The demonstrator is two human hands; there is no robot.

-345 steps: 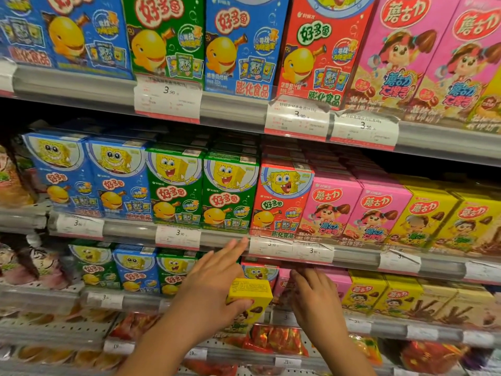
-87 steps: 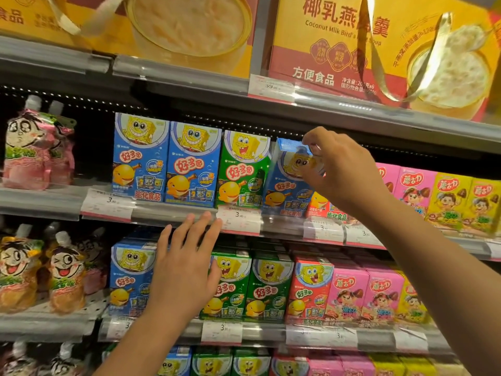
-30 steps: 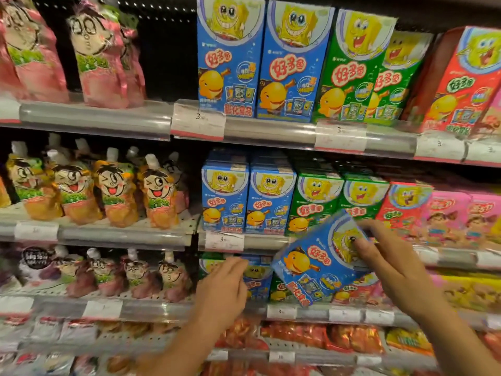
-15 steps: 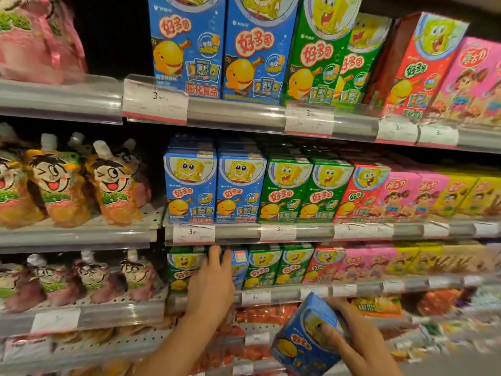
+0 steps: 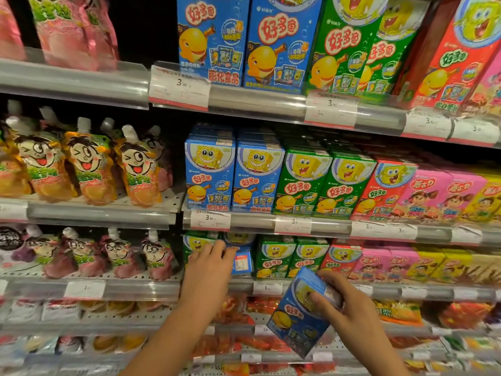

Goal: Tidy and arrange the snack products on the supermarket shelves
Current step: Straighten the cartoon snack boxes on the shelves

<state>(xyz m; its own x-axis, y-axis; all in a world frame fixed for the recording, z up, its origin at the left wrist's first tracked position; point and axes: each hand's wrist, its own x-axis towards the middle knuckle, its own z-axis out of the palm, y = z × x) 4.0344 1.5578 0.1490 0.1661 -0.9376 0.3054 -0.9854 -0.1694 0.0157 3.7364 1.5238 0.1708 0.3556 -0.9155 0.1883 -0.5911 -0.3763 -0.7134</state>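
- The right hand (image 5: 349, 308) grasps a blue fish-cracker box (image 5: 301, 313), fingers curled over its top end and thumb pressed on the printed front.
- That box is tilted, top leaning right, held in the air in front of the lower shelf rail (image 5: 311, 287), well clear of the rows.
- The left hand (image 5: 210, 270) reaches into the third shelf down, fingers mostly straight and loosely spread, tips against a turned blue box (image 5: 242, 260) whose side panel with a white label faces out.
- The grip there looks released rather than pinching, though the fingertips are partly blurred, so whether they hook the box edge is hard to say.
- Just left of that box stands a green fish-cracker box (image 5: 193, 244), partly behind the left hand's knuckles.
- To the right on the same shelf sit green boxes (image 5: 291, 257), then a red box (image 5: 340, 257), then pink boxes (image 5: 376, 263) and yellow boxes (image 5: 431, 264), all upright and facing out.
- The shelf above carries two blue boxes (image 5: 234, 175), two green ones and a red one, side by side and touching.
- Spouted jelly pouches (image 5: 89, 164) with cartoon faces fill the bay to the left.
- White price tags (image 5: 210, 219) sit clipped in the rails.
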